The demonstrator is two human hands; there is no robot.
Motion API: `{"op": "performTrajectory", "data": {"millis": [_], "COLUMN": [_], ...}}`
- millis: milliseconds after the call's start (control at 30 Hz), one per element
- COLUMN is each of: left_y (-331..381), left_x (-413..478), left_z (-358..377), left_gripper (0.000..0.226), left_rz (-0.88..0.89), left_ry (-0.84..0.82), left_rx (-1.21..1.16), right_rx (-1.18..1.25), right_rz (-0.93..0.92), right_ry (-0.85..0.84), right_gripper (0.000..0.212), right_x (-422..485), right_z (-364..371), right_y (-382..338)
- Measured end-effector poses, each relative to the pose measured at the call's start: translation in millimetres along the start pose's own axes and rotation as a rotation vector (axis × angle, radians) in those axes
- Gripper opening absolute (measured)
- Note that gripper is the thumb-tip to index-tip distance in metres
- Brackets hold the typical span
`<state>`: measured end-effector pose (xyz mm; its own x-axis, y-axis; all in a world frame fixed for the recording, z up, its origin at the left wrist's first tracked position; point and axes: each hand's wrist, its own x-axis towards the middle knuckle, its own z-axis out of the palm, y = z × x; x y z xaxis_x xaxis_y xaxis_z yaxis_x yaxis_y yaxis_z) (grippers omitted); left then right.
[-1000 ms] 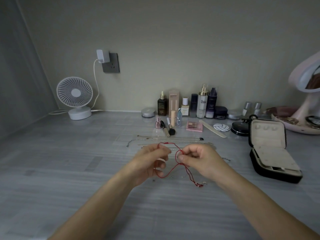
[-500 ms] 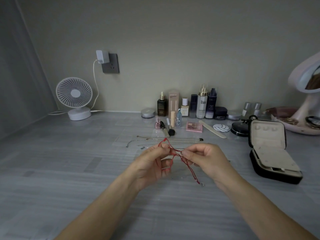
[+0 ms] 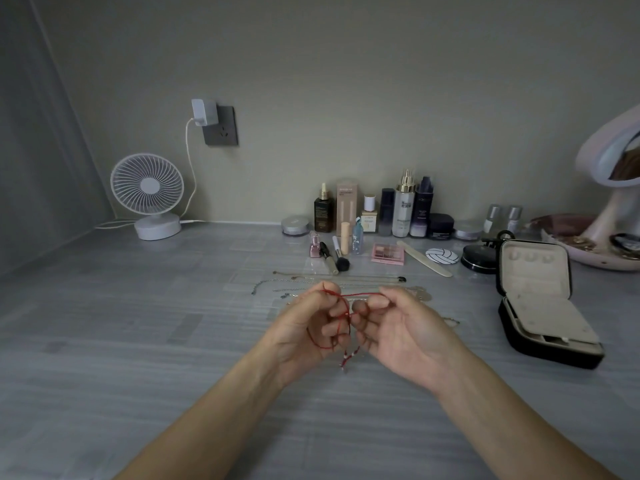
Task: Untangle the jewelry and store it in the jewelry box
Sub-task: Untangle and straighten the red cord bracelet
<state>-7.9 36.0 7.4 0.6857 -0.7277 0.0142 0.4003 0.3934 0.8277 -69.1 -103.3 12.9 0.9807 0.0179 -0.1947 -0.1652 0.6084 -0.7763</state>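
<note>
You hold the red cord (image 3: 360, 295) above the desk (image 3: 138, 341), your left hand (image 3: 304, 327) and right hand (image 3: 401, 330) each with a pinching grip on a strand; its loops cross between your hands, so it looks only partly untangled. Several thin chains (image 3: 311, 281) lie on the desk just beyond. The jewelry box (image 3: 540, 306) stands open to your right, well apart; storing looks left to do
</note>
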Motion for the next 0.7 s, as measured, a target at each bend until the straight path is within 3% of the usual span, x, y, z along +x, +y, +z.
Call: {"op": "performTrajectory", "data": {"millis": [167,400,600,700], "left_y": [1,-6,-7,-9], "left_x": [2,2,0,0], "left_z": [-13,-17,-14,-11], "left_gripper": [0.013,0.017,0.018,0.018], "left_rz": [0.055,0.128,0.321,0.375], "left_ry": [0.039,0.079,0.393,0.482], "left_rx": [0.042,0.245,0.689,0.762], "right_rx": [0.016,0.206,0.056,-0.034], "right_rz": [-0.073,-0.160,-0.125,-0.109], "right_ry": [-0.084,-0.135,-0.182,-0.231], "right_gripper": [0.049,0.046,0.072,0.067], "right_x": [-1,-1,-6,-9], "right_z": [-12,-23,-20,-15], "right_y": [-7,-12,-11,-9]}}
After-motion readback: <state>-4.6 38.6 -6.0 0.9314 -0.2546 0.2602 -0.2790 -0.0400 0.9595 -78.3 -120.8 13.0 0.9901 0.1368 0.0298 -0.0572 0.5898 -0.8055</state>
